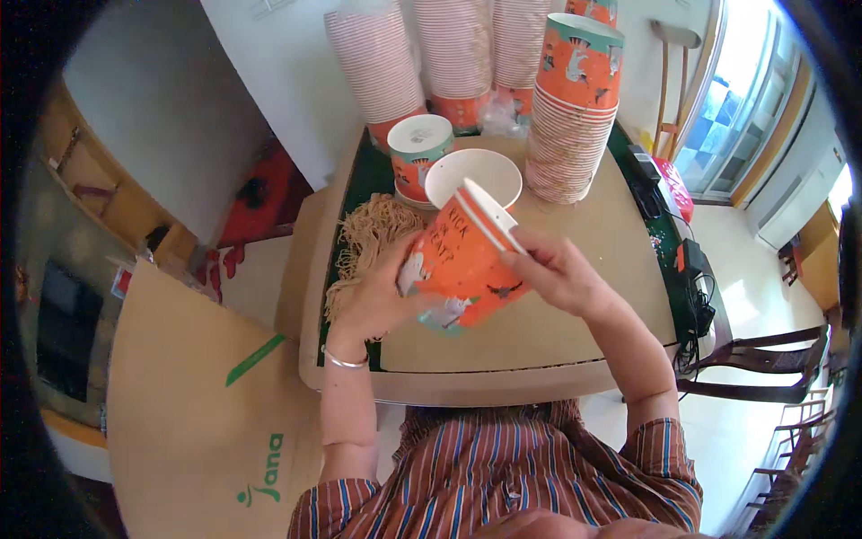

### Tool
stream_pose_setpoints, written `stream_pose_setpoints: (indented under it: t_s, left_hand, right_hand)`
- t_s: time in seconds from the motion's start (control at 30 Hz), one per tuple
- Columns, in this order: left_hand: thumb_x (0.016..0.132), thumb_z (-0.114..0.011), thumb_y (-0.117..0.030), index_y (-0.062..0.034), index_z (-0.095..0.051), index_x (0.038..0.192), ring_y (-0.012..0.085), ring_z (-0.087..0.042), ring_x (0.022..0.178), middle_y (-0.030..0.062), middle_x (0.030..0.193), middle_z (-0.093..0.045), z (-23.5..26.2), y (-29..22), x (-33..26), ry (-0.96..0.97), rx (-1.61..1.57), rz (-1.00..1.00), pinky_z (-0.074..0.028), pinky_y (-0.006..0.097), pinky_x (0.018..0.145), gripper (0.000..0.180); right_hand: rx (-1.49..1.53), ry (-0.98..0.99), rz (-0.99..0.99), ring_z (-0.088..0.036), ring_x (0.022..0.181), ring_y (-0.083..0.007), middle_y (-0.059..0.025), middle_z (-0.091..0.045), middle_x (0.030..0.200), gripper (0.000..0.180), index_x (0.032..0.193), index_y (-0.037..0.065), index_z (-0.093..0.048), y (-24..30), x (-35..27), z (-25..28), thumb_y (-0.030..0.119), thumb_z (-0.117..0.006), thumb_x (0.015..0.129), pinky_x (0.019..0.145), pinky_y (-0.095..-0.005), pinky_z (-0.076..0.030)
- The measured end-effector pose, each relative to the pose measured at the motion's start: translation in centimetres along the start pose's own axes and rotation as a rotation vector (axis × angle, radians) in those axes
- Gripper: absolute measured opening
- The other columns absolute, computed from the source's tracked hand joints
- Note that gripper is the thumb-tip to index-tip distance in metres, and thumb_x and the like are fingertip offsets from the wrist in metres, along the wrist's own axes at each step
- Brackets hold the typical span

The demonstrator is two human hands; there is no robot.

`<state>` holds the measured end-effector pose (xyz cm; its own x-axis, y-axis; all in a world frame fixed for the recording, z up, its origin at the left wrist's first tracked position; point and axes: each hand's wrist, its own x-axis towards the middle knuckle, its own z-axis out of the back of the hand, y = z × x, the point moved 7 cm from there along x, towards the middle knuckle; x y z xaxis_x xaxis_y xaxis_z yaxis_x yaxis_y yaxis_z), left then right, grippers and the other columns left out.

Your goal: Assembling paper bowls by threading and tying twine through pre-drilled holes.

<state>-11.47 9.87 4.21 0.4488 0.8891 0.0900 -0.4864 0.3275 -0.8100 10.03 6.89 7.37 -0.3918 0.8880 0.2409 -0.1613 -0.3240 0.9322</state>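
Both hands hold an orange paper bucket (458,260) with white bird prints and white lettering, tilted on its side above the table. My left hand (373,296) cups its lower side near the base. My right hand (552,269) grips its white rim. Just behind it on the table sits an upright open bucket (473,177) with a white inside. A lidded orange bucket (419,153) stands to its left. A pile of tan string handles (364,242) lies on the table beside my left hand.
Tall stacks of orange buckets (575,108) and further stacks (377,63) stand at the table's (557,341) far side. A large brown cardboard box flap (197,404) is at lower left. Black cables and adapters (691,278) lie along the right edge, with dark wooden chairs (763,359) beyond.
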Motion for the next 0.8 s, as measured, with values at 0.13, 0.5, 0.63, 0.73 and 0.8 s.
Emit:
stream_pose_setpoints:
  t_s: [0.13, 0.5, 0.63, 0.73, 0.8]
  left_hand:
    - [0.058, -0.090, -0.030, 0.0023, -0.019, 0.152, 0.0332, -0.039, 0.138, 0.0209, 0.148, -0.038, -3.5, -1.9, 0.3, -0.058, 0.001, -0.133, -0.033, 0.041, 0.114, 0.122]
    - [0.058, -0.091, -0.023, -0.0059, -0.015, 0.154, 0.0298, -0.034, 0.140, 0.0169, 0.151, -0.033, -6.5, 0.8, 0.2, -0.102, -0.275, -0.197, -0.032, 0.043, 0.115, 0.123]
    - [0.061, -0.090, -0.017, -0.0052, -0.011, 0.154, 0.0281, -0.034, 0.140, 0.0157, 0.151, -0.032, -6.2, 2.1, -0.6, -0.161, -0.344, -0.219, -0.032, 0.043, 0.115, 0.123]
    - [0.062, -0.090, -0.015, -0.0041, -0.010, 0.153, 0.0271, -0.036, 0.139, 0.0149, 0.150, -0.033, -6.2, 2.7, -0.4, -0.217, -0.467, -0.161, -0.034, 0.042, 0.115, 0.122]
    - [0.062, -0.091, -0.017, -0.0046, -0.010, 0.153, 0.0269, -0.036, 0.139, 0.0144, 0.150, -0.034, -6.2, 2.0, 0.6, -0.224, -0.448, -0.195, -0.033, 0.042, 0.115, 0.123]
  right_hand:
    - [-0.101, -0.065, 0.065, -0.040, 0.062, -0.0131, -0.0052, -0.039, 0.066, 0.030, 0.078, 0.000, -0.047, -0.4, -0.9, -2.0, 0.018, -0.054, 0.101, 0.056, -0.0336, -0.037]
    - [-0.345, -0.257, 0.069, -0.046, 0.064, -0.0106, -0.0060, -0.045, 0.066, 0.027, 0.082, -0.001, -0.053, 0.2, -1.6, 0.9, 0.017, -0.054, 0.101, 0.057, -0.0315, -0.042]
    - [-0.311, -0.570, 0.043, -0.041, 0.065, -0.0077, -0.0041, -0.043, 0.066, 0.027, 0.081, -0.001, -0.051, 3.1, -2.7, 6.1, 0.016, -0.055, 0.101, 0.056, -0.0280, -0.039]
    - [-0.447, -0.636, 0.119, -0.037, 0.066, -0.0060, 0.0005, -0.040, 0.067, 0.028, 0.080, -0.001, -0.049, 6.5, -4.0, 8.5, 0.016, -0.054, 0.101, 0.056, -0.0250, -0.035]
    - [-0.466, -0.631, 0.125, -0.036, 0.066, -0.0073, -0.0010, -0.038, 0.066, 0.029, 0.078, 0.000, -0.046, 6.6, -4.7, 9.1, 0.015, -0.054, 0.101, 0.056, -0.0261, -0.036]
